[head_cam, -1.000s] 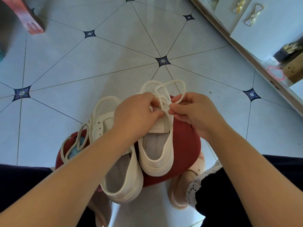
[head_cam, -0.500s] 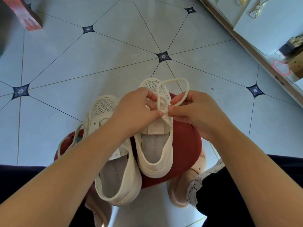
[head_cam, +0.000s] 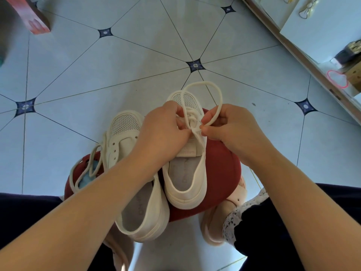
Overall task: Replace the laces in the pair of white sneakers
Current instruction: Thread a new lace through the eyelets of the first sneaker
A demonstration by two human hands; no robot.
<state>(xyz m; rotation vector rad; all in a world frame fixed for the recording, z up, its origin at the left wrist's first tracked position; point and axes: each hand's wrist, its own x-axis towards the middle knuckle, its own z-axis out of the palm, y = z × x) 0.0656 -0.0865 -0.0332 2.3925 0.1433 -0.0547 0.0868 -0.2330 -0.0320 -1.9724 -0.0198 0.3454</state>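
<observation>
Left hand [head_cam: 164,130] and right hand [head_cam: 232,130] both pinch the limp, light lace [head_cam: 204,82]; loop at 12 o'clock; I'd hold close to the sneaker [head_cam: 185,192].

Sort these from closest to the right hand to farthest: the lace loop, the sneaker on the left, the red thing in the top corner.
1. Lace loop: pinched by the right hand.
2. Left sneaker: across, beyond the left hand.
3. Red thing: far off, top-left corner.
</observation>
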